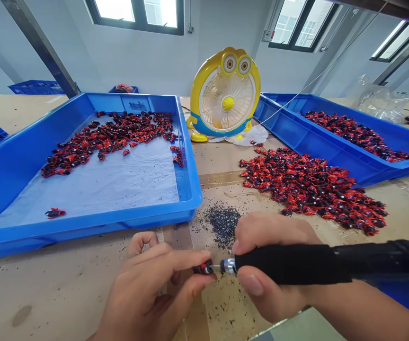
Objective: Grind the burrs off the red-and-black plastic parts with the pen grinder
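Between thumb and index finger, my left hand (pixel 158 284) pinches a small red and black part (pixel 203 268) at the lower middle. My right hand (pixel 271 265) is wrapped round a black pen-shaped rotary tool (pixel 297 264) with a silver collar. The tool's thin tip points left and meets the small part's right end. Just beyond both hands, black and white shavings (pixel 223 221) lie heaped on the brown table (pixel 66 289). A large pile of similar red and black parts (pixel 314 189) sits on the table to the right.
At the left, a blue tray (pixel 119 219) holds many such parts on a white sheet. A yellow and blue fan (pixel 226 94) stands behind, centre. Another blue tray (pixel 332 154) with parts is at the right. A clear plastic bag (pixel 378 99) lies at the back right.
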Demonstrator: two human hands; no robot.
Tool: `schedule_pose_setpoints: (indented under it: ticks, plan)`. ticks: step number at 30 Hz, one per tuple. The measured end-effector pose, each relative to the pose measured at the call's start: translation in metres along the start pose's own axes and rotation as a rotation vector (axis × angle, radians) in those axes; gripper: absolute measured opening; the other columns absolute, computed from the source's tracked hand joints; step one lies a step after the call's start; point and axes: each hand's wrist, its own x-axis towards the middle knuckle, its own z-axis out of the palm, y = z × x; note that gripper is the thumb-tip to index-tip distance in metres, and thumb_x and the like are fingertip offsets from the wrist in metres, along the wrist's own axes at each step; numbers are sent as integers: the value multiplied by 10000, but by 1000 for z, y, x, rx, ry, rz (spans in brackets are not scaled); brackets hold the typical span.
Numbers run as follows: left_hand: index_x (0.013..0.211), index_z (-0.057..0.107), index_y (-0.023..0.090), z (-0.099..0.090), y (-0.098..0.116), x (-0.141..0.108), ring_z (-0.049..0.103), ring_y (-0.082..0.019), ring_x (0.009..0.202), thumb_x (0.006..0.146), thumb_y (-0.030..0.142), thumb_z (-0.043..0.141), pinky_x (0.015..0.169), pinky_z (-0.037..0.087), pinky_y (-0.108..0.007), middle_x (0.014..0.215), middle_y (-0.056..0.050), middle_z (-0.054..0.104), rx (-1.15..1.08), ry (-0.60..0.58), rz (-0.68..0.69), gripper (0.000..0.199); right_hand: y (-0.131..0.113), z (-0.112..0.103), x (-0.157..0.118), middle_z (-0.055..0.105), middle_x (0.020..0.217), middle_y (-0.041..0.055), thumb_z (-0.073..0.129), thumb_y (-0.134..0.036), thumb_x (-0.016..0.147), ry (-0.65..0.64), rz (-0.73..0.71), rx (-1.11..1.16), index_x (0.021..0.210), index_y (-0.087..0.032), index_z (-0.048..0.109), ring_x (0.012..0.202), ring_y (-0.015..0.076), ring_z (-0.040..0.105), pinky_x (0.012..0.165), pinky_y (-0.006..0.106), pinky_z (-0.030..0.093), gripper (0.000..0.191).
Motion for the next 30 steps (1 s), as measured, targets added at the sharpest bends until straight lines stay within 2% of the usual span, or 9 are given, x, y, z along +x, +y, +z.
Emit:
schedule_pose_setpoints:
  ticks: [3,8,11,14,19,26,30]
  plan:
    - [1133,670,321,-1,0,2,653,-79,528,1074,275,655,818,398,-364,712,172,735,16,7,-19,77,1,0,-1,706,651,-20,781,-301,882,1,-6,30,903,-222,676,527,110,672,514,210,554,133]
    - [1092,666,299,-2,0,4,699,-72,552,1058,254,667,808,392,-367,818,160,821,0,-23,38,57,-5,0,0,667,619,-43,767,-239,824,-30,30,32,850,-220,647,479,79,600,450,184,460,124]
    - [1074,655,314,0,0,2,705,-86,568,1040,221,682,832,400,-369,877,154,841,6,-4,-24,103,-5,1,-4,618,614,-43,745,-257,834,88,71,46,840,-233,621,469,88,562,456,223,429,127]
    - [1060,655,332,1,0,-1,747,-109,652,1040,222,690,889,413,-369,920,143,852,-20,24,-78,117,0,3,-10,596,663,-21,731,-320,911,206,107,155,885,-246,641,502,124,547,489,292,434,120]
    - [1041,671,340,1,0,-3,729,-104,627,1015,167,701,902,399,-365,911,154,853,-66,20,-94,177,10,3,-14,593,691,2,730,-421,965,312,112,308,940,-237,711,522,151,523,492,328,413,187]
    - [1081,676,357,1,-1,-4,743,-112,630,1066,258,677,881,412,-387,946,146,865,-128,-8,-119,100,13,3,-11,599,653,11,747,-482,951,305,105,230,892,-261,721,516,185,544,474,360,415,230]
    - [1136,660,368,2,-7,-3,792,-109,775,1101,305,650,853,428,-368,910,160,859,-238,-9,-87,72,14,4,-13,599,654,16,738,-492,948,315,118,218,901,-267,721,512,188,538,462,360,414,231]
